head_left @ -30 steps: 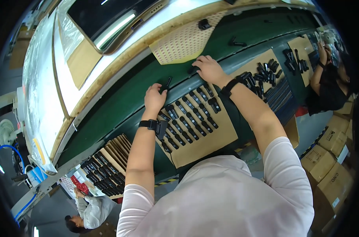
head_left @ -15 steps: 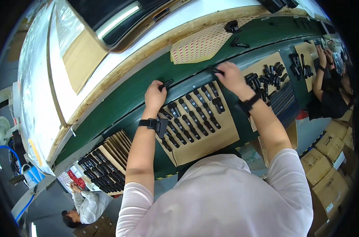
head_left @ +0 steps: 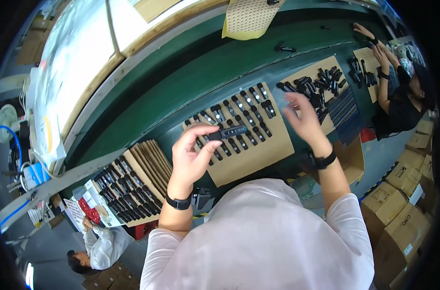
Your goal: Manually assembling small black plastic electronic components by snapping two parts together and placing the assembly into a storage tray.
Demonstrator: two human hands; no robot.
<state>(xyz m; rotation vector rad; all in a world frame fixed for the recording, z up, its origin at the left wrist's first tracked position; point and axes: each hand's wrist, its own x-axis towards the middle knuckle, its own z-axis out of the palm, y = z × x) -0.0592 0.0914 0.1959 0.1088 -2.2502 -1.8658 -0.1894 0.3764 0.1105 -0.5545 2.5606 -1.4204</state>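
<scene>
My left hand (head_left: 193, 149) is closed in a pinch on one end of a small black clip-on microphone (head_left: 233, 131), held above a cardboard sheet. The microphone lies roughly level, its long face with small marks turned up. Below it, rows of similar black microphones (head_left: 251, 118) with rounded dark heads lie on the cardboard sheet (head_left: 249, 166). To the right, my right hand (head_left: 302, 116) is raised with fingers apart and slightly blurred, nothing seen in it. It is nearest to a loose heap of black microphones (head_left: 307, 87) on another cardboard sheet.
A green conveyor belt (head_left: 181, 79) curves along the far side, with a dotted yellow sheet (head_left: 249, 19) over it. At left stand cardboard dividers (head_left: 149, 164) and a full sheet of black devices (head_left: 128, 191). A co-worker (head_left: 403, 96) works at right, another (head_left: 99, 246) at lower left.
My left hand has drawn back from the belt with the microphone, now over the rows. My right hand has moved nearer and right; the dark piece it held no longer shows there. The view has shifted.
</scene>
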